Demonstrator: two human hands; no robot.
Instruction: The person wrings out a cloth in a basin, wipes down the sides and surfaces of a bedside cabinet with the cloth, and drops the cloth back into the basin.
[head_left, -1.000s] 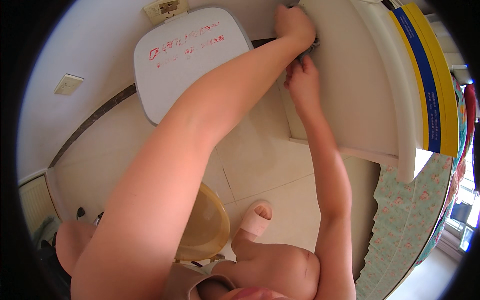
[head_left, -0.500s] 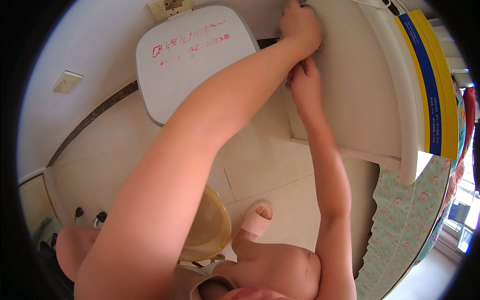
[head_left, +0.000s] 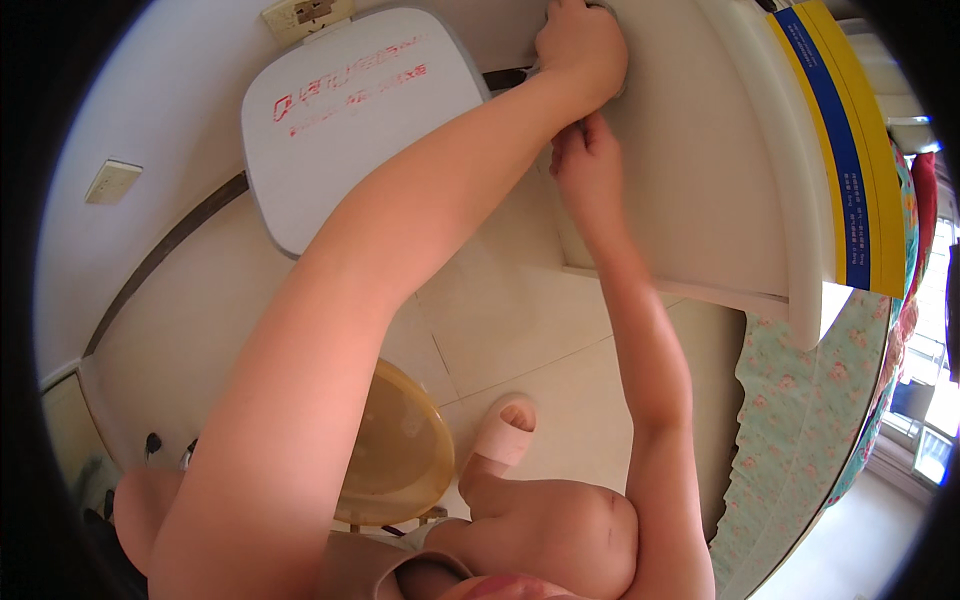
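Note:
My left hand (head_left: pixel 583 50) presses against the side of a white cabinet-like piece of furniture (head_left: pixel 690 160), at the top of the view. Its fingers are curled, and a greyish edge peeks out around it; what lies under the palm is hidden. Just below the left wrist is my right hand (head_left: pixel 590 165), its fingers drawn together near the same panel. Whatever those fingers pinch, if anything, is too hidden to make out. To the left of both hands stands a white, grey-rimmed bin or box (head_left: pixel 350 120) with worn red print on its lid.
A yellow-and-blue flat box (head_left: pixel 845 150) lies on the furniture top. Floral green cloth (head_left: pixel 800 400) hangs at the right. A yellowish basin (head_left: pixel 400 450) stands on the tiled floor near my slippered foot (head_left: pixel 505 430). Sockets (head_left: pixel 113 182) sit on the wall.
The whole view has shifted slightly, so things appear a little further left. Both hands keep nearly the same place against the panel.

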